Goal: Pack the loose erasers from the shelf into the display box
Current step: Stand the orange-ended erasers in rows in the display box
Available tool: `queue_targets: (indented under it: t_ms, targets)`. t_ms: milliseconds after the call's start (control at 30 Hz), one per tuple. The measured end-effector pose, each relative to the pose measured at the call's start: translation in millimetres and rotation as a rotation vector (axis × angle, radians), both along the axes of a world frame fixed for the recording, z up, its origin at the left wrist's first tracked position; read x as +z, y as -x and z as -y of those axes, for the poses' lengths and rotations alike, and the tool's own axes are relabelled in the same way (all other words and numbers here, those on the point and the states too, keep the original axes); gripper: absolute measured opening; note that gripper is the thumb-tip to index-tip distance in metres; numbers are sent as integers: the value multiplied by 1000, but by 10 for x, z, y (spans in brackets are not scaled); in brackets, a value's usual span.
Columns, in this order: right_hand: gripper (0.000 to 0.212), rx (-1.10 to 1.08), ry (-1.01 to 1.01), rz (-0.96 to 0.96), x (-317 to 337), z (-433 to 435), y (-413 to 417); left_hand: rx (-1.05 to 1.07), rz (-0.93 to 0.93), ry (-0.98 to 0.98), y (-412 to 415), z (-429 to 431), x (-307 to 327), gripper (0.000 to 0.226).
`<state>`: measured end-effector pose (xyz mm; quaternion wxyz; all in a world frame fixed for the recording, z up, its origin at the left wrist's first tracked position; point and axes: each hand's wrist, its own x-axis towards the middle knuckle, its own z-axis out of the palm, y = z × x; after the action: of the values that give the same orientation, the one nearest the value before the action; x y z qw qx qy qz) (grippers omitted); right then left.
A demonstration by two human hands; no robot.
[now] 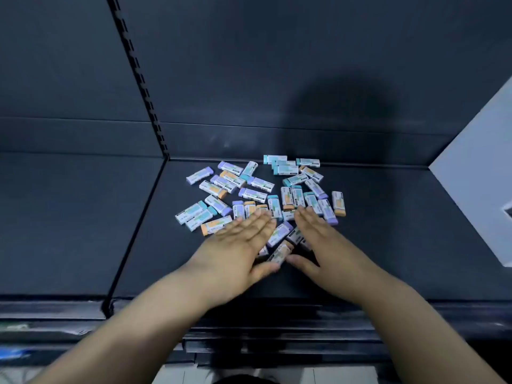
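Observation:
Several loose erasers (256,194) in white sleeves with purple, teal or orange ends lie scattered on the dark shelf (388,245). My left hand (238,245) lies flat, palm down, fingers together, over the near edge of the pile. My right hand (324,239) lies flat the same way just to its right. A few erasers (279,252) sit between the two hands, close to both thumbs. Neither hand grips anything. A pale box-like panel (482,195) shows at the right edge; I cannot tell if it is the display box.
A slotted upright (141,81) divides the dark back wall, and a seam (133,231) splits the shelf from the bay to the left. The shelf's front rail (277,314) runs under my forearms.

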<state>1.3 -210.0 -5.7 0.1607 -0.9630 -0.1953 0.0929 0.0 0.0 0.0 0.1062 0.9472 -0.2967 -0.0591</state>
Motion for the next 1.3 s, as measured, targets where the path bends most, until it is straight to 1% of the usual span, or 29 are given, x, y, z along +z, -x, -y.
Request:
queue_targets:
  t_ms: [133,200,367,533,600,733,833,967,1033,1100,1300]
  targets:
    - [82,-39,94,6,-89,98,43,-73,-41,-27,-40,24,-104,73]
    - [83,-85,119,43,-120,135,53,-92,-53,-26,-65,51,-111,70]
    - [84,-220,125,124,-168,176,73,-68,-33,23,-124,120,-104,60]
    - [66,-316,96,240,-172,115,75,-35,-84,32,-143,240,-96,67]
    - [58,-344,67,239,-165,112,63,-20,-112,46,-148,275,-88,70]
    - [49,-331,-27,223,-152,144,63,-4,-112,88,-161,284,-82,66]
    - [50,-281,-87,177,-154,180,91,13,-103,117,-161,256,-83,61]
    - [62,-207,-117,96,-178,220,120,7,-78,114,-163,242,-112,44]
    - [72,-201,-99,85,-187,221,113,-7,-73,113,-151,265,-116,33]
    - [76,-215,-102,88,-196,213,105,-17,-60,108,-122,302,-115,29]
    - [61,-213,-160,74,-208,252,117,56,-19,132,6,375,-106,32]
